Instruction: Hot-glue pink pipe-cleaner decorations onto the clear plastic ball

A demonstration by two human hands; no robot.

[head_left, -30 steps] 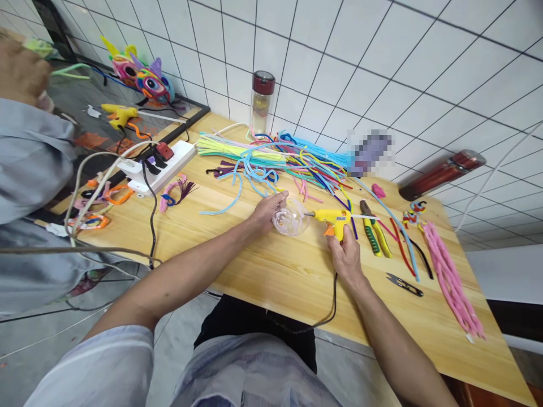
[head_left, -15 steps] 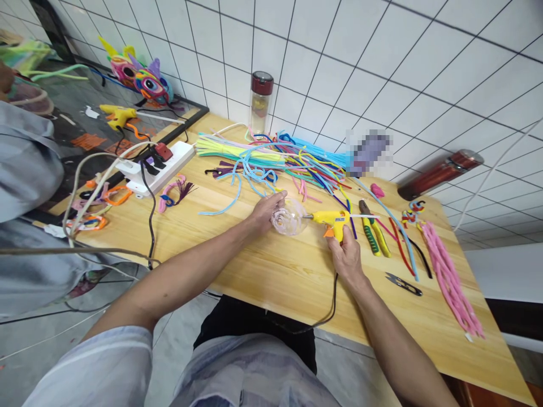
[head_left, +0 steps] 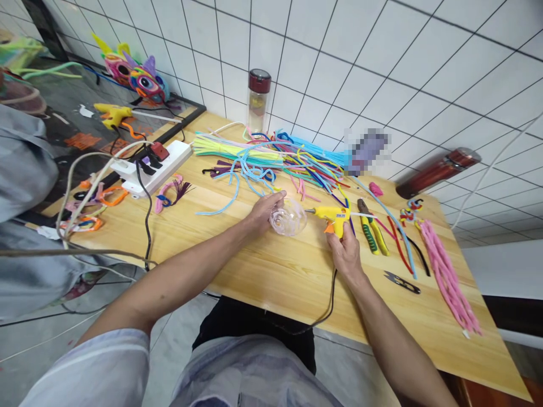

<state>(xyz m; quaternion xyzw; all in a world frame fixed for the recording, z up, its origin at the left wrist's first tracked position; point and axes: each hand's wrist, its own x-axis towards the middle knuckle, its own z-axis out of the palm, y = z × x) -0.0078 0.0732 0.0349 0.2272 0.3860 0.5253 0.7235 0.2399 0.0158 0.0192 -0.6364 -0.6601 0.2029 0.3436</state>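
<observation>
My left hand [head_left: 266,213] is closed on the left side of a clear, rounded plastic piece [head_left: 291,219] with a pale pink coil at its near end. My right hand [head_left: 345,249] grips a yellow glue gun [head_left: 334,216] with an orange trigger, its nozzle pointing left at the clear piece. Between nozzle tip and plastic there is little or no gap; I cannot tell if they touch. A white glue stick juts from the gun's back, and its black cord hangs down past the table's front edge.
Behind my hands lie bundled pipe cleaners [head_left: 241,152] and a glass bottle [head_left: 258,104]. To the right are pliers [head_left: 372,229], thread snips [head_left: 402,281], pink pipe cleaners [head_left: 449,277] and a red flask [head_left: 439,172]. A power strip [head_left: 156,169] with cords stands left, near another person's sleeve [head_left: 21,158].
The glue gun's nozzle sits slightly farther from the clear plastic piece than before. My left hand keeps its hold, and the whole view has shifted a little.
</observation>
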